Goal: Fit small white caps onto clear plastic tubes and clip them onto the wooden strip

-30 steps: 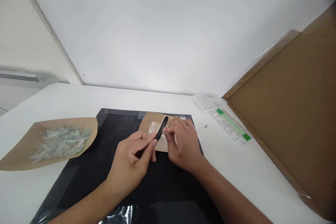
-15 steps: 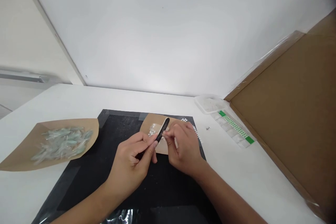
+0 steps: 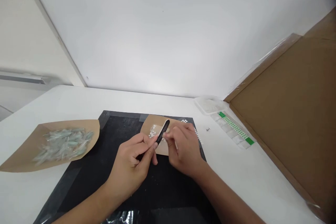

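My left hand (image 3: pixel 133 159) is closed, its thumb and fingers pinching the lower end of a slim black strip (image 3: pixel 163 131) with a rounded tip and a pale edge. The strip slants up and to the right. Close against its right side is my right hand (image 3: pixel 183 147), fingertips pinched together; whatever lies between them is too small to make out. Behind the hands, a brown paper sheet (image 3: pixel 147 126) carries small white pieces (image 3: pixel 152 131), partly covered by my fingers.
A black mat (image 3: pixel 115 140) lies under my hands. At left, a brown paper tray (image 3: pixel 23 147) holds many clear and pale green wrapped pieces (image 3: pixel 67 140). To the right are tiny metallic bits (image 3: pixel 208 130), a green-labelled clear case (image 3: pixel 236 129), a clear lid (image 3: pixel 208 105) and a cardboard box (image 3: pixel 294 112).
Both hands hold nearly the same pose around the black strip. The whole view has shifted slightly; nothing has been let go or picked up.
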Tool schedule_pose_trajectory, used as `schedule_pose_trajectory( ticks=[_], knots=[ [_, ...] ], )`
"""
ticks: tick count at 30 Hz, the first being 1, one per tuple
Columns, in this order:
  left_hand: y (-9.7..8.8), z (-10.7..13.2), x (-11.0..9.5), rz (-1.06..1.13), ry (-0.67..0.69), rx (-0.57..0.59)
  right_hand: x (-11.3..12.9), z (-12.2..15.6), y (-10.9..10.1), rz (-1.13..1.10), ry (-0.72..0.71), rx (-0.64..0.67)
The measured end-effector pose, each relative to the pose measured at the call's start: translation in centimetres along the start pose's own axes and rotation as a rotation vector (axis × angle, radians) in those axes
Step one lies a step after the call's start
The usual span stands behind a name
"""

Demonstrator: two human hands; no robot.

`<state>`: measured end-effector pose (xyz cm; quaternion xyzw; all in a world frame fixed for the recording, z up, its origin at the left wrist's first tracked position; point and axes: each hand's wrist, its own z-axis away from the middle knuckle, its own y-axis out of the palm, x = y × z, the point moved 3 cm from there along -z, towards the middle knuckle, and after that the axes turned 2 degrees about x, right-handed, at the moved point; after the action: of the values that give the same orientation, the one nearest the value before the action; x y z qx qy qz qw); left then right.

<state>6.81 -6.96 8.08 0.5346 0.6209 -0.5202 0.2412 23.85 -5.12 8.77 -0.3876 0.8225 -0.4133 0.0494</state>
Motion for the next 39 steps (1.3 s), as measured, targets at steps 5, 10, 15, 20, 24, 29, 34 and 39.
schedule_pose_trajectory(
  ticks=[5,10,15,20,24,29,34,39],
  knots=[
    [-0.08,-0.03,0.14,0.008,-0.003,0.014,0.21,-0.02,-0.01,0.0,-0.01,0.093],
    [-0.08,-0.06,0.1,-0.002,-0.005,0.004,0.02,-0.09,-0.27,0.001,0.041,0.019],
    [0.08,-0.08,-0.11,-0.016,0.013,0.003,-0.11,-0.07,-0.13,-0.027,0.048,-0.015],
    [-0.14,-0.08,-0.15,-0.026,0.019,-0.003,-0.01,-0.24,-0.02,-0.037,0.006,0.052],
    [-0.49,-0.19,-0.46,-0.033,0.033,-0.003,-0.25,-0.44,-0.49,-0.032,0.083,-0.003],
    [-0.61,-0.16,-0.65,-0.032,0.053,0.001,-0.15,-0.46,-0.41,-0.031,0.068,-0.007],
    [-0.52,-0.09,-0.49,-0.007,0.024,0.001,0.05,-0.45,-0.33,-0.076,0.04,0.049],
    [-0.49,-0.1,-0.72,0.012,0.02,0.027,0.1,-0.57,-0.94,-0.072,0.089,0.0]
  ],
)
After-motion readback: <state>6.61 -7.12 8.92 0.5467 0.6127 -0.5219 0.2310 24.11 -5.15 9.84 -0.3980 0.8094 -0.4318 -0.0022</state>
